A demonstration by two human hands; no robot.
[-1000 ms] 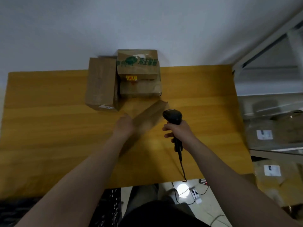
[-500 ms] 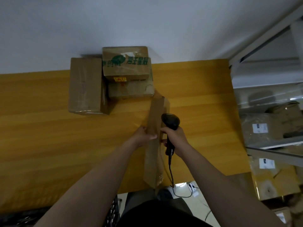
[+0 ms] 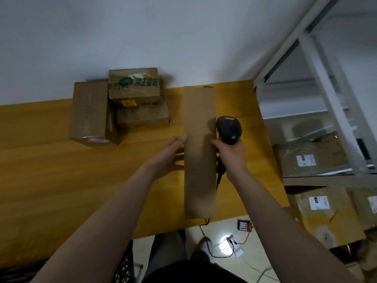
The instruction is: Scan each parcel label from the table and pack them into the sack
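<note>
Since half a second ago the long parcel (image 3: 200,152) got turned from edge-on to broad face toward the camera, held up over the near edge of the table (image 3: 51,170).

Left hand (image 3: 169,158) holds its 9 o'clock edge pretty loosely: fingers mostly straight and tucked behind, thumb at the edge. Right hand (image 3: 232,156) is wrapped tight round the scanner (image 3: 229,129), with its thumb just touching the parcel's 3 o'clock edge.

My worry is that the face we see is bare, no label, so more flipping is coming, and that loose hold could let it slide or swing. The scanner cord hanging behind it might also snag.

Further out, around 10 o'clock, the stacked boxes: the top box (image 3: 133,86) has green Chinese print I can't make out, plus a red-yellow sticker. At 3 o'clock the shelf parcels (image 3: 302,160) have white labels, too small to read. Sack isn't in view.
</note>
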